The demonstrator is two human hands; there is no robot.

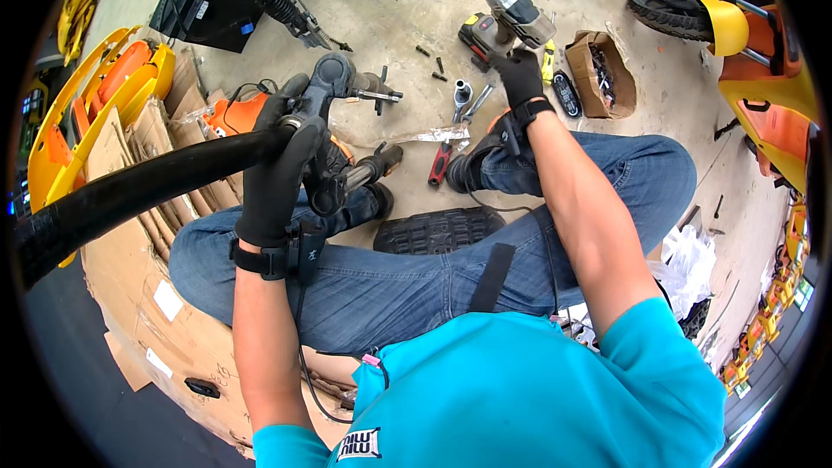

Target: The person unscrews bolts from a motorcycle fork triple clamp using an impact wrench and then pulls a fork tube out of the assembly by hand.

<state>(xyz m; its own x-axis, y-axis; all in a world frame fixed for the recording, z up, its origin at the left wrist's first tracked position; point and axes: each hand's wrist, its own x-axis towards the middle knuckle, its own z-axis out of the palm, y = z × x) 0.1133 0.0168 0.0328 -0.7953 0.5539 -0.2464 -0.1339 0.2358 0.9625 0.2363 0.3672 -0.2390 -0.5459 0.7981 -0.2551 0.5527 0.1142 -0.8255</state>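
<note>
My left hand [290,152], in a black glove, is closed around a black metal fork clamp [329,78] joined to a thick black tube [156,175]. The tube runs off to the left, and the clamp stands above my left leg. My right hand [520,78], also gloved, is at the back of a cordless impact wrench [517,16], its fingers curled at the handle and partly hidden. The wrench's battery [481,37] points left. Nearest to that hand are a yellow-handled tool [548,62] and a dark oval object [567,94].
A cardboard box [626,91] of small parts stands right of the wrench. Several bolts [439,64], a ratchet [462,97] and a red-handled screwdriver [440,165] lie ahead. Flattened cardboard [130,277] and yellow panels [52,152] are left; a yellow-orange vehicle [767,78] stands right.
</note>
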